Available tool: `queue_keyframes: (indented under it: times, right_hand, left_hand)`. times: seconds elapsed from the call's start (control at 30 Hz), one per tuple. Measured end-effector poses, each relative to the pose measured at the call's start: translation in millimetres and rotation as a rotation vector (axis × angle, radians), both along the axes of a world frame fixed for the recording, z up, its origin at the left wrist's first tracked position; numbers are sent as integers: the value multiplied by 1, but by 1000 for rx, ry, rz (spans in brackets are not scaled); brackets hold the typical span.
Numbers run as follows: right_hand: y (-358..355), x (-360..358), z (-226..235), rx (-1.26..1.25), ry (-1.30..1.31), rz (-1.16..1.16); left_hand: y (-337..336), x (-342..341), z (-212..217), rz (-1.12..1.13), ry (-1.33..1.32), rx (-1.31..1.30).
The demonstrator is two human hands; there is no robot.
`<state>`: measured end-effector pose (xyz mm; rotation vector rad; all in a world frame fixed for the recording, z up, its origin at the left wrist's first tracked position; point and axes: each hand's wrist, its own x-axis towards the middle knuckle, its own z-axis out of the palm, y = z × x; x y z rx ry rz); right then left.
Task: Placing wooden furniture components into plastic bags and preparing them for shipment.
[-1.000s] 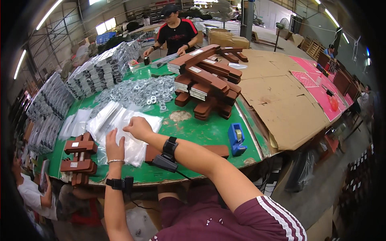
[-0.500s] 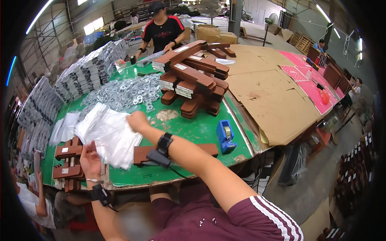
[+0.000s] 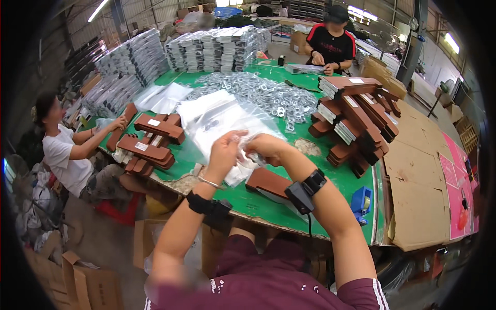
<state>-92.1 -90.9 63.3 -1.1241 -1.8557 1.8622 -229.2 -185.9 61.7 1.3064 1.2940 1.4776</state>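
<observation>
Over the near part of the green table [image 3: 235, 201], my hands have come close together above a spread stack of clear plastic bags [image 3: 204, 116]. Fingers of my left hand [image 3: 226, 150] are closed at the edge of a thin plastic bag [image 3: 250, 162]. My right hand [image 3: 269, 146] pinches the same bag from the other side, its fingertips bent inward and partly hidden. Below my right wrist lies a reddish-brown wooden piece [image 3: 266, 182], with clear plastic beside it.
Stacked brown wooden parts [image 3: 356, 116] rise at right, and more brown parts [image 3: 155, 139] at left. Behind the bags spread small packed metal rings [image 3: 258, 93]. A blue tape dispenser [image 3: 361, 204] stands near the right edge. Co-workers sit at left and stand across the table.
The view has swung left. My right hand has drawn back from the bag stack, and my left hand has risen to meet it; both now grip a plastic bag.
</observation>
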Motion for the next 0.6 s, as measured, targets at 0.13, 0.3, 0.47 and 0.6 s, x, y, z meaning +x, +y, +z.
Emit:
queue_keyframes:
  times: [0.13,0.3,0.47,0.6]
  right_hand:
    - [15,-26,2,-270,538,-413]
    - [-27,-21,52,239,276,-119]
    - [-58,18,95,429,274,119]
    - [-23,68,31,959,-341,-46]
  left_hand:
    - [-28,17,20,-46,184,-136]
    - [-19,-29,10,-20,-158,-266]
    - [13,-103,35,103,-497,-284]
    - [62,-120,84,-79,-492,-209]
